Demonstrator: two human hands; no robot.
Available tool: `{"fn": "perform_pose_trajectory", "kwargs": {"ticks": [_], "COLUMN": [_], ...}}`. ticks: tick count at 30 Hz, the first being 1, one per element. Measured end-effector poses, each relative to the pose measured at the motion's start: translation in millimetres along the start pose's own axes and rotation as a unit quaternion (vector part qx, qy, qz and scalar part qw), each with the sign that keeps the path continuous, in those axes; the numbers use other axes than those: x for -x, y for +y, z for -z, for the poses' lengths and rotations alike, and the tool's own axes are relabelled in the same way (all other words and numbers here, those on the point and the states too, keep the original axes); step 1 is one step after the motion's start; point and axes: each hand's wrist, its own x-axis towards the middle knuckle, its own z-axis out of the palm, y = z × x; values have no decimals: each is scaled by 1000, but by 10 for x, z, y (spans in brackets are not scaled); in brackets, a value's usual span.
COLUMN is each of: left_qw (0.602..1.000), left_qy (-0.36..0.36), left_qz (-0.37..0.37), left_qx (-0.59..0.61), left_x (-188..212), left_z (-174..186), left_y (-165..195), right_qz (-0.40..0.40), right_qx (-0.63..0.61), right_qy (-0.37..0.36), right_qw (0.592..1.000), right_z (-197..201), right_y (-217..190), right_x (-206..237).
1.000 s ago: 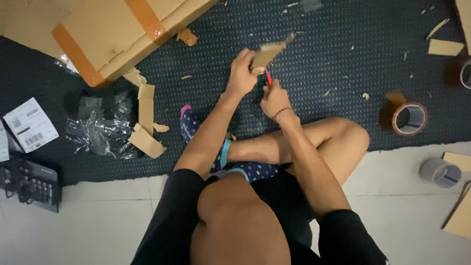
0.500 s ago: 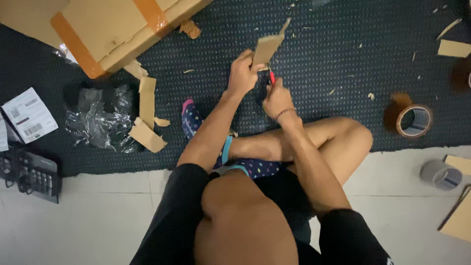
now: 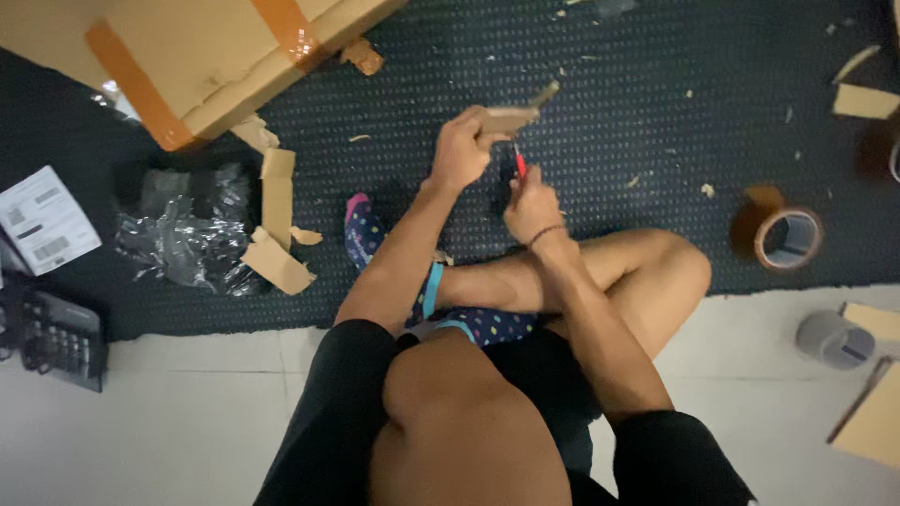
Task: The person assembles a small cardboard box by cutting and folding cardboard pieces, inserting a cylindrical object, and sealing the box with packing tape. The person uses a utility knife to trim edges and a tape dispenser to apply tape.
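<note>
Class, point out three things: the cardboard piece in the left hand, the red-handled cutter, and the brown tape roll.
cardboard piece (image 3: 511, 116), head view, flat middle.
red-handled cutter (image 3: 519, 164), head view, red handle.
brown tape roll (image 3: 789, 239), head view, front rim.

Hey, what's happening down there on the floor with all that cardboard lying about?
A person sits cross-legged at the edge of a dark carpet. The left hand holds up a small piece of cardboard, and the right hand grips a red-handled tool right beneath it. Cardboard scraps and crumbs lie scattered around. A taped cardboard box sits to the left, a roll of brown tape to the right.
</note>
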Motion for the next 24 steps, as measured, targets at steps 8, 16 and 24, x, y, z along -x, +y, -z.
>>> {"fn": "perform_pose_trajectory", "kwargs": {"ticks": [8,16,24], "left_qw": [995,985,971], "left_qy": [36,47,159], "left_qz": [73,166,168], "left_qx": [-49,-28,-67], "left_x": [-64,-210,-316], "left_z": [-74,-19,44], "left_y": [56,179,221], "right_qz": [-55,-77,-125], "right_qx": [28,47,77], "right_qy": [-35,-55,-90], "right_qw": [998,994,985], "right_z": [-8,15,123], "right_y": [82,128,144], "right_x": [48,225,356]}}
